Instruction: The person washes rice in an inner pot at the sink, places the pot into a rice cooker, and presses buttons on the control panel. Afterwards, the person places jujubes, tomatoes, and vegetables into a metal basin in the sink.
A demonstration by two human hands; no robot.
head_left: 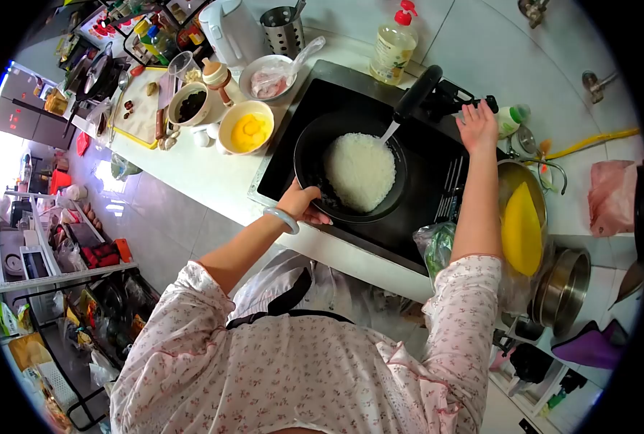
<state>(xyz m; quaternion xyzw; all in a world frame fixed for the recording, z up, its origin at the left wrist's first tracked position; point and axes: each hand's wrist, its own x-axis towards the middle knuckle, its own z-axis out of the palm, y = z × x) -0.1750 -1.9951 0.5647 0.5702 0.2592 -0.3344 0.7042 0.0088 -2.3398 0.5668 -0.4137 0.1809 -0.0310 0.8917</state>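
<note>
My left hand [302, 202] is closed on the near left rim of a black pot [400, 192] over the dark sink or hob unit [322, 90]. White rice [359, 172] lies in the pot, and a black-handled utensil [417, 94] stands tilted in it, its lower end buried. I cannot tell whether the pot rests on the surface below. My right hand [479, 126] reaches to the back right with fingers spread, holding nothing, beside a black fixture [448, 98] that looks like a tap. A grey bangle [284, 218] circles my left wrist.
Left on the counter are a bowl of egg yolks [247, 128], a bowl of dark pieces [192, 105], a bowl of pinkish meat [268, 78] and a chopping board [135, 108]. A pump bottle [394, 47] stands behind. A yellow object [522, 231] and steel pots [564, 286] are right.
</note>
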